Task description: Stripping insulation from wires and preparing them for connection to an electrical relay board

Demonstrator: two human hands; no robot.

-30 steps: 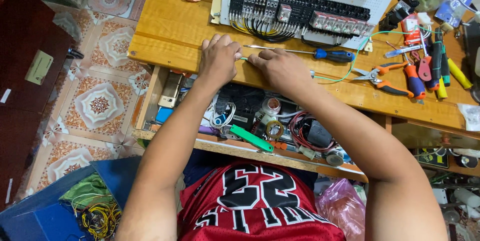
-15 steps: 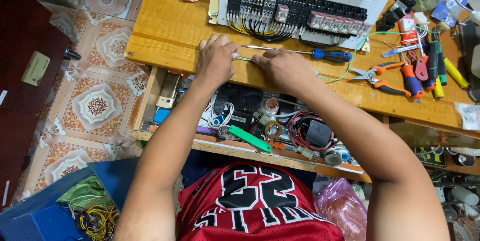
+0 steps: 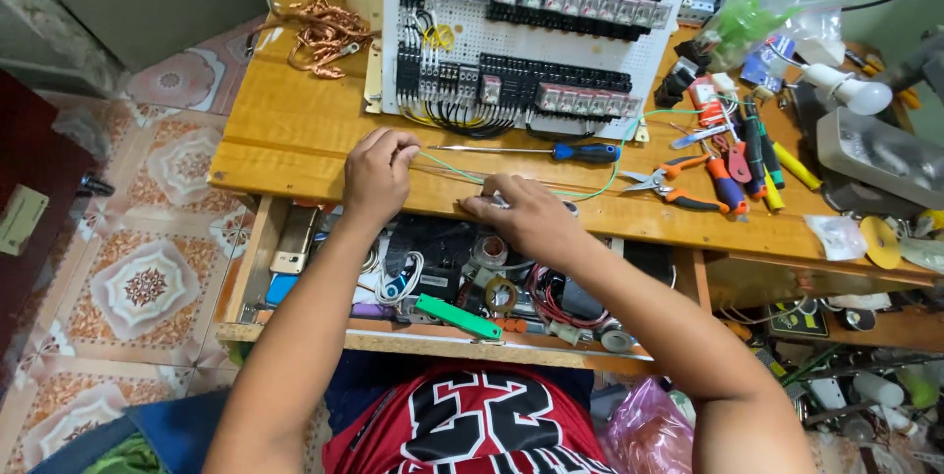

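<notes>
L hand is closed in a loose fist, fingertips pinching the green wire near its end. R hand is flat-ish on the bench, fingers pressed together on the same wire further along. There's something small and metallic under my R fingers, can't tell what, view's too tight there.

The wire runs taut between my hands, then curves off right and up toward the white perforated panel, which stands w/ rows of black relays & terminal blocks.

Blue-handled screwdriver lies just beyond my hands, parallel to the bench edge, not touching either hand. Orange-handled cutters are to the right, next to a cluster of other hand tools.

Bench is yellowish varnished wood, front part mostly bare. Pile of stripped copper wire at the far left corner. Open drawer right under my wrists, packed w/ tape rolls, cables and a green tool. Floor is patterned tile, pinkish w/ floral medallions. Dark red cabinet at far left.
</notes>
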